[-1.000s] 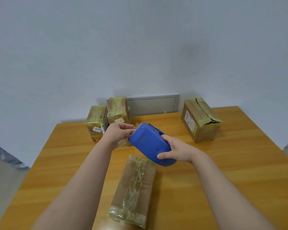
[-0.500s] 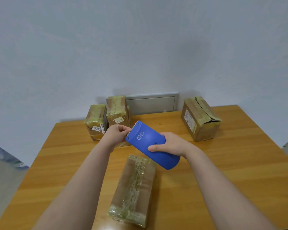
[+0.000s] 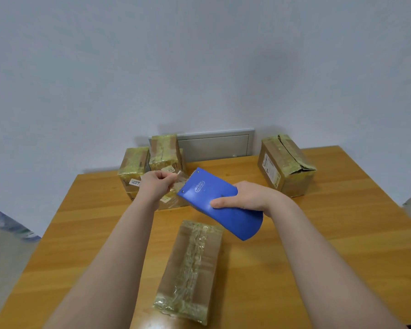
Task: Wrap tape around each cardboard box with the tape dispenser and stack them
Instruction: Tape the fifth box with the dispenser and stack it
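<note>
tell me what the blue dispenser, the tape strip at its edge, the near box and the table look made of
Tape dispenser: likely moulded plastic, smooth matte blue with a white printed label.
Tape strip: thin clear film, glossy and see-through.
Near box: brown cardboard under wrinkled, shiny tape.
Table: wood or wood-look laminate, satin, with grain lines in plank strips.

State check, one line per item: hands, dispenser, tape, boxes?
tape dispenser: held off the table by right hand.
tape end: drawn out, pinched by left hand.
near box: flat on table, taped lengthwise.
far-right box: taped, top crumpled.
back-left boxes: taped, stacked.
</note>
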